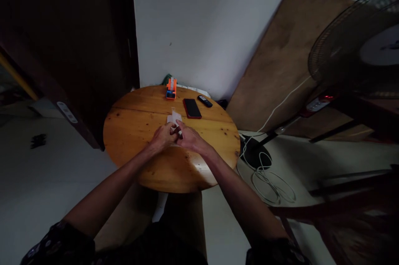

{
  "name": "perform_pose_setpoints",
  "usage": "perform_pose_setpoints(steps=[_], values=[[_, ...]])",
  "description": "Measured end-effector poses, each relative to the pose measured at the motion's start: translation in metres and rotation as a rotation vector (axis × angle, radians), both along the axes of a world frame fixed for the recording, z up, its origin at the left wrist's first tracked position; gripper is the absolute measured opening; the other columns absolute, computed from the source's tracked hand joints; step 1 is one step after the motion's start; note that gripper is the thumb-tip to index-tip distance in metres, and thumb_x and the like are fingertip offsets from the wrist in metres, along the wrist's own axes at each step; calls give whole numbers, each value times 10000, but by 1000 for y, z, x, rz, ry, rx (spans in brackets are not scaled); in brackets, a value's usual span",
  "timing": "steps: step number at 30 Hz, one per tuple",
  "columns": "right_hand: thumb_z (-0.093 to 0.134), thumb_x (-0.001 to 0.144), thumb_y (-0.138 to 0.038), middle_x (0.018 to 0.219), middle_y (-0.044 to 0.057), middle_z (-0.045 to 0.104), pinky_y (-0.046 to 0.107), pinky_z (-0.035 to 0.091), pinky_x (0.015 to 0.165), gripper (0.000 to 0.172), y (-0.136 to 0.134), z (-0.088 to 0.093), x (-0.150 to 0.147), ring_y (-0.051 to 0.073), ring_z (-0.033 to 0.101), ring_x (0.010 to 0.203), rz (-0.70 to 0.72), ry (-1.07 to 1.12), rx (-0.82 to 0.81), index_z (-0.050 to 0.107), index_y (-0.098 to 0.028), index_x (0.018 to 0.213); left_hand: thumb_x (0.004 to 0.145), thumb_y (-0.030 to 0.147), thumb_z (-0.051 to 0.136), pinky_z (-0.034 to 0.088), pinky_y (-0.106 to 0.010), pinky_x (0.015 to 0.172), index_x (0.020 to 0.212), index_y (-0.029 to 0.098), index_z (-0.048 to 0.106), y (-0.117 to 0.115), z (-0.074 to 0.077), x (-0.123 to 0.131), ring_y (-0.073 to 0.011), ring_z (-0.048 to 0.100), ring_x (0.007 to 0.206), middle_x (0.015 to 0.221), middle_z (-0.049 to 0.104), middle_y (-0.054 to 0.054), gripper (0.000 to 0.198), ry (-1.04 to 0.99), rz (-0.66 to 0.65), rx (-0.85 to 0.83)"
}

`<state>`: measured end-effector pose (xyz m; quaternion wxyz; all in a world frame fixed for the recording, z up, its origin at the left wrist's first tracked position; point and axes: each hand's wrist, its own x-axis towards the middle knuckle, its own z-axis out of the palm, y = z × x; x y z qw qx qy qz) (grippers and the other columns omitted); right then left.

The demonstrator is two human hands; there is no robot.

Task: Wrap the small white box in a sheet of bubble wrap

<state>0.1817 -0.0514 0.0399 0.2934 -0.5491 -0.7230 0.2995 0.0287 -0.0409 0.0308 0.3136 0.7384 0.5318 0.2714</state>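
On the round wooden table, my left hand (163,136) and my right hand (189,137) meet over a small folded piece of white paper (174,117). Both hands are closed, with the fingertips pinching the paper's near part and hiding some of it. A clear strip that looks like tape (173,109) stands out from its far edge. Beyond the hands, an orange tape dispenser (171,89) sits near the table's back edge. To its right lies a smartphone (192,108) with a black screen and red edges.
A small black handset or remote (205,101) lies beside the smartphone on the wooden table (127,132). At the right stands a pedestal fan (352,44), with a white cable (264,169) coiled on the floor by its base. A wooden board (280,61) leans against the wall.
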Motion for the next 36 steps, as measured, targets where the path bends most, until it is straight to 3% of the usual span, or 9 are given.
perform_pose_setpoints(steps=[3, 6, 9, 14, 16, 19, 23, 29, 36], values=[[695, 679, -142, 1083, 42, 714, 241, 483, 637, 761, -2, -3, 15, 123, 614, 696, 134, 149, -117, 509, -224, 1413, 793, 192, 605, 381, -201, 596, 1145, 171, 651, 2, -6, -1, -102, 538, 638, 720, 616, 45, 356, -14, -27, 9], [629, 770, -195, 1077, 62, 710, 259, 495, 743, 604, -2, -5, 31, 129, 634, 812, 91, 307, -39, 537, -164, 1365, 789, 193, 598, 400, -215, 624, 1166, 157, 662, 0, -6, -3, -112, 547, 663, 761, 629, 29, 383, 17, -38, 37], [570, 815, -184, 1075, 71, 721, 278, 490, 804, 513, 5, -10, 35, 140, 640, 884, 17, 304, 73, 557, -157, 1327, 799, 212, 587, 426, -241, 662, 1136, 141, 699, -2, 0, -4, -133, 566, 699, 797, 648, 1, 362, 109, -58, 32], [510, 825, -129, 993, 40, 744, 317, 502, 902, 448, 20, -19, 22, 149, 674, 927, 162, 254, 17, 604, -193, 1259, 823, 197, 549, 457, -265, 733, 1224, 189, 690, -8, 11, -1, -171, 615, 811, 917, 691, -36, 426, 242, -74, 40], [518, 828, -141, 1009, 39, 743, 323, 512, 912, 421, 23, -21, 24, 150, 678, 943, 143, 295, 21, 619, -203, 1231, 840, 219, 547, 465, -275, 748, 1252, 215, 680, -11, 13, 0, -192, 634, 862, 982, 699, -55, 433, 299, -58, 54], [578, 823, -195, 1023, 45, 732, 279, 550, 770, 335, 25, -19, 39, 153, 676, 902, -76, 373, 21, 638, -206, 1152, 871, 256, 532, 472, -286, 768, 1276, 227, 669, -17, 14, 2, -216, 652, 918, 1058, 700, -79, 428, 343, -41, 67], [674, 784, -237, 877, 55, 723, 189, 457, 440, 274, 30, -17, 54, 145, 665, 671, -313, 449, -247, 619, -171, 1045, 887, 245, 511, 476, -288, 796, 1363, 246, 614, -20, 11, 3, -220, 658, 957, 1134, 694, -81, 487, 300, -46, 88], [734, 749, -235, 630, -9, 627, 159, 310, 324, 151, 54, -9, 32, 79, 533, 464, -310, 429, -389, 608, -157, 780, 883, 253, 513, 483, -286, 778, 1233, 242, 695, -18, 0, 3, -211, 656, 893, 1087, 692, -77, 394, 276, -43, 97], [892, 573, -346, 460, -83, 468, 178, 134, 355, 383, 87, 5, 21, 28, 306, 372, -213, 389, -580, 560, -171, 647, 881, 232, 511, 479, -271, 772, 1214, 245, 692, -17, -1, 3, -196, 647, 882, 1067, 685, -66, 379, 256, -53, 91]])
